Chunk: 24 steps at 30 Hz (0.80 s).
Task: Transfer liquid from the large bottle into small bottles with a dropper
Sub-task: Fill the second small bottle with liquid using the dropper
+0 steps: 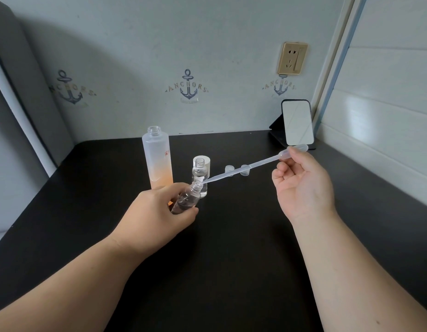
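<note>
The right hand (303, 185) pinches the bulb of a clear plastic dropper (253, 163) between thumb and forefinger, its other fingers curled loosely into the palm; the stem slants down toward eight o'clock and its tip sits at the mouth of a small clear bottle (187, 198). The left hand (157, 212) grips that bottle round its body, tilted with the neck toward one o'clock. Just behind it, at twelve o'clock, a second small clear bottle (199, 173) stands upright and uncapped, a white cap (206, 161) close behind. At eleven o'clock stands the large frosted bottle (157, 156), open, orange toward its base. Two small clear caps (236, 170) lie at two o'clock on the black table (219, 259), and a mirror (297, 123) stands further back
</note>
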Motion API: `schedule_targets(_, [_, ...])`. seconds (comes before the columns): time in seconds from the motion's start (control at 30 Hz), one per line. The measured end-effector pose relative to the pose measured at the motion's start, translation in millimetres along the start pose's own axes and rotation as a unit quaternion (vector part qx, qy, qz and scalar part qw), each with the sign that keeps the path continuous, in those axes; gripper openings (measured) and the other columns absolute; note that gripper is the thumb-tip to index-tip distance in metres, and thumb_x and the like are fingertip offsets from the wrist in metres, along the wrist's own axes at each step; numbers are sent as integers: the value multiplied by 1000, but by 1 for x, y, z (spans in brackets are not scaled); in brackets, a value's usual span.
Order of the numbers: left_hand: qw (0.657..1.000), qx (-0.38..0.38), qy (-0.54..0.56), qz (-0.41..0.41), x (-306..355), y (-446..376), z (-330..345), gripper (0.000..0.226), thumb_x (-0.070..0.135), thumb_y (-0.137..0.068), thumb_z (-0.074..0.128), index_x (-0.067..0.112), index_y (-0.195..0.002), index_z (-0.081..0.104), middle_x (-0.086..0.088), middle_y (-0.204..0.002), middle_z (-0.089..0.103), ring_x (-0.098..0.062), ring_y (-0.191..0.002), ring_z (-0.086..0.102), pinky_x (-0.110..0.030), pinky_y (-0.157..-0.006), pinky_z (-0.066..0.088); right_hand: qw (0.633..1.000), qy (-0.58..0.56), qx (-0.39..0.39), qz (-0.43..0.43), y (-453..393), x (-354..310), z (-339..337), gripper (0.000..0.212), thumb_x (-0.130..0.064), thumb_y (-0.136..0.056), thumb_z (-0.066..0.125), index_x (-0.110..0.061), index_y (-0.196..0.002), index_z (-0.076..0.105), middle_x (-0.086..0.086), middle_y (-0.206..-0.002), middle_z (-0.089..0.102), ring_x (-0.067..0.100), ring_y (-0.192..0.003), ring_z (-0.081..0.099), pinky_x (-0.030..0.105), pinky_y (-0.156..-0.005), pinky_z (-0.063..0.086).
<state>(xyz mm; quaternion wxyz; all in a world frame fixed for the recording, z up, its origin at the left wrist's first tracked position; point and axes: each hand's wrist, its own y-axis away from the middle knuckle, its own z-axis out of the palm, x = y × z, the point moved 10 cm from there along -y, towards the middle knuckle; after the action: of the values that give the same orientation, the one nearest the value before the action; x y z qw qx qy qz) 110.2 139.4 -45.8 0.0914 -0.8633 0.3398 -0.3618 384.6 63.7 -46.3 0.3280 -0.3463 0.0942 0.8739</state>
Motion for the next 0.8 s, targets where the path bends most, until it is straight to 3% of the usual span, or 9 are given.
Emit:
schedule_targets(0.3, [1000, -3, -2, 14, 4, -1, 2, 27, 49, -79, 70, 49, -105, 64, 40, -97, 58, 10, -87, 60, -9, -64, 40, 1000, 17, 4, 5, -3, 3, -3, 11, -11, -91, 69, -12, -79, 68, 2, -79, 67, 11, -61, 54, 20, -58, 43])
schedule_targets(0.47, [1000, -3, 5, 11, 3, 0, 1, 24, 48, -79, 71, 52, -102, 63, 30, -85, 63, 9, -88, 60, -11, -66, 43, 999, 35, 10, 12, -2, 4, -5, 13, -12, -91, 70, -15, -78, 71, 0, -80, 67, 9, -55, 49, 19, -55, 41])
schedule_targets(0.8, [1000, -3, -4, 9, 5, 0, 0, 25, 47, -80, 72, 48, -103, 65, 41, -98, 57, 8, -86, 60, -6, -62, 40, 999, 42, -5, 3, -2, 2, -1, 23, -9, -94, 67, -18, -72, 72, -1, -76, 67, 10, -53, 42, 19, -55, 36])
